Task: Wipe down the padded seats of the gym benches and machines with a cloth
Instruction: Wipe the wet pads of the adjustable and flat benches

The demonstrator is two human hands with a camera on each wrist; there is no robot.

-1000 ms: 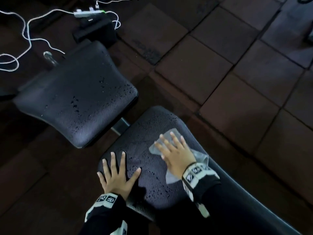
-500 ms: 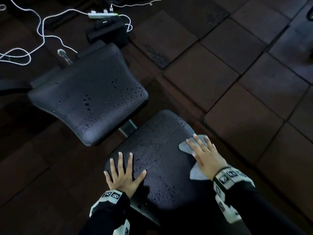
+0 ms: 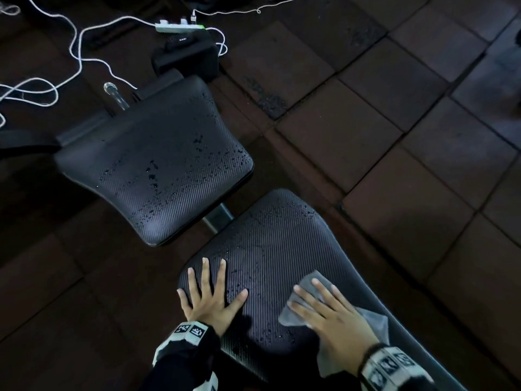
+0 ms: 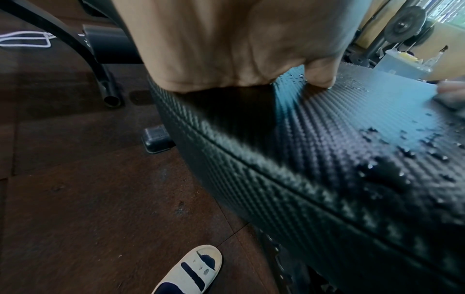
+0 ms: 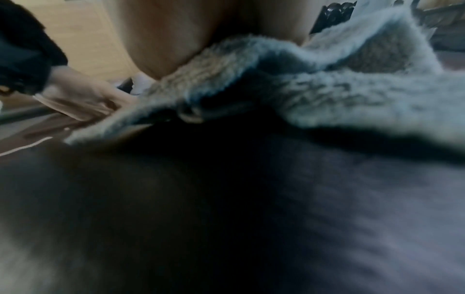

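The near black padded bench pad [image 3: 279,249] carries water droplets along its far edge and near my wrists. My right hand [image 3: 329,309] lies flat with straight fingers on a grey cloth [image 3: 318,280], pressing it onto the pad's right half. My left hand [image 3: 208,294] rests flat on the pad's left edge, fingers spread. A second black seat pad [image 3: 158,162], speckled with droplets, stands beyond at the upper left. In the left wrist view my palm [image 4: 226,43] presses the textured pad [image 4: 327,151]. The right wrist view shows the fluffy cloth [image 5: 327,95] under my hand, blurred.
A white power strip [image 3: 180,26] with white cables [image 3: 70,52] lies on the dark rubber floor tiles [image 3: 366,114] behind the far pad, by a black box [image 3: 186,57]. A bench frame tube [image 4: 100,75] and my slippered foot [image 4: 191,272] are left of the pad.
My right hand has slid the cloth from the pad's right edge back toward its middle and nearer to me. The left hand has stayed planted on the pad's left edge.
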